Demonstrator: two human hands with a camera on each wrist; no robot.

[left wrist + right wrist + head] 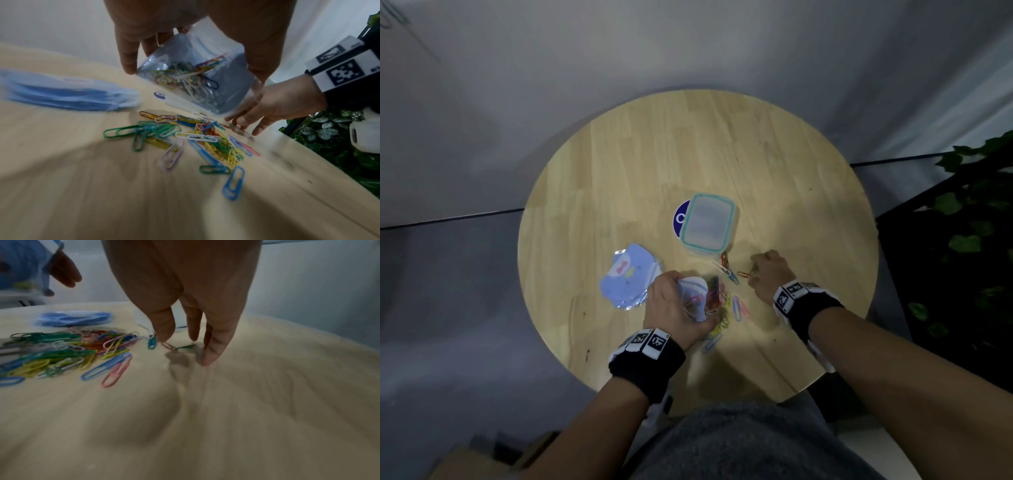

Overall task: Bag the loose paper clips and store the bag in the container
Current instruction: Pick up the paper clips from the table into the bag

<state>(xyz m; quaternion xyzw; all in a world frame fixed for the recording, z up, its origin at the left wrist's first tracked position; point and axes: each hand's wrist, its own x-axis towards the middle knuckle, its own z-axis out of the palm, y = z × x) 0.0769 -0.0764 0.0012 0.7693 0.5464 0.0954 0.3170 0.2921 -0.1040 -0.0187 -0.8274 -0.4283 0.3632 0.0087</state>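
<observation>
My left hand (676, 303) holds a small clear zip bag (195, 78) up off the table, its fingers (127, 61) curled round the bag's sides. Several coloured paper clips lie inside it. Under the bag a heap of loose paper clips (722, 305) (197, 138) (61, 353) is spread on the round wooden table (619, 164). To the right, my right hand (753, 274) (185, 345) reaches down with straight fingers; its fingertips (209, 358) touch the table beside a red clip (169, 346) and a green clip (186, 346). A clear container with a teal-rimmed lid (709, 224) stands closed behind the clips.
A stack of blue printed bags (628, 275) (68, 95) lies left of the heap. A round purple sticker (680, 219) shows under the container's left side. A dark shelf with leafy plants (969, 212) stands past the table's right edge.
</observation>
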